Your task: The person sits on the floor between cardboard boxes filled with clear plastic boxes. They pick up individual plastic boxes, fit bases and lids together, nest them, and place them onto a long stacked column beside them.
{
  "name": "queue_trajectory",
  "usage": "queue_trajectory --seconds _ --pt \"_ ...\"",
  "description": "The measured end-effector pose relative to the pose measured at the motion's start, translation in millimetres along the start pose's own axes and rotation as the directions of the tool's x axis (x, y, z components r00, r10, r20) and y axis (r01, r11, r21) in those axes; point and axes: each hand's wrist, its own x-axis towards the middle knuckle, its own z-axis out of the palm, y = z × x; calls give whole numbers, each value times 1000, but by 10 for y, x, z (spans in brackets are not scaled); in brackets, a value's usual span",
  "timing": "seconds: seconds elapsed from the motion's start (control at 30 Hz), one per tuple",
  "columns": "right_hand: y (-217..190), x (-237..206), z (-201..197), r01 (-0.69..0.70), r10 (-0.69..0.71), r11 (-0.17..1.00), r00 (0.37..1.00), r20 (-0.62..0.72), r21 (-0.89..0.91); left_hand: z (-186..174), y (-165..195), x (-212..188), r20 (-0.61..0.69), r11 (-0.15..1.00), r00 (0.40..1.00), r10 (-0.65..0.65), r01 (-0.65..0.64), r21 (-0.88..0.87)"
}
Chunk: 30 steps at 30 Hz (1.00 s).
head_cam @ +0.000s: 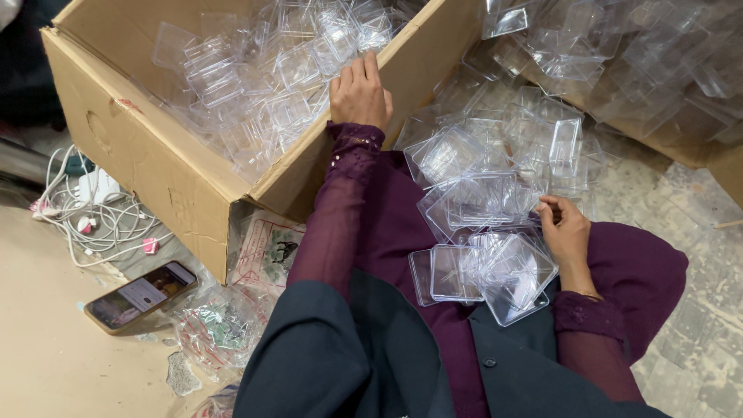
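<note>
Resting on the lap, a loose heap of clear plastic boxes (484,255) lies against the purple dress (395,232); they are square, shallow and see-through, too overlapped to count. Her right hand (566,232) pinches the edge of one at the heap's side. Her left hand (360,94), fingers together and curled, reaches into the cardboard carton (147,155), touching the clear boxes that fill it. One smartphone (141,296) and white cables (93,220) lie on the floor (46,340).
</note>
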Motion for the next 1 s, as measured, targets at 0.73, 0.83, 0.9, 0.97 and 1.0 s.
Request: queue_trajectory --seconds 0.73,0.83,0.9,0.97,1.0 --pt "-24 -3 -8 21 -21 1000 1000 16 -3 13 1 -1 -16 998 1000 -16 15 -59" --pt "-35 -3 -11 23 -23 1000 1000 13 -12 -2 2 5 -18 998 1000 -13 12 -62" --pt "-38 -1 -11 17 -17 1000 1000 15 -18 -7 3 10 -17 998 1000 -12 11 -59" --pt "-36 1 -11 5 -4 1000 1000 21 -23 -8 4 12 -4 999 1000 -12 11 -52" --pt "-34 4 -12 7 -6 1000 1000 21 -16 -7 6 13 -10 999 1000 -12 12 -52"
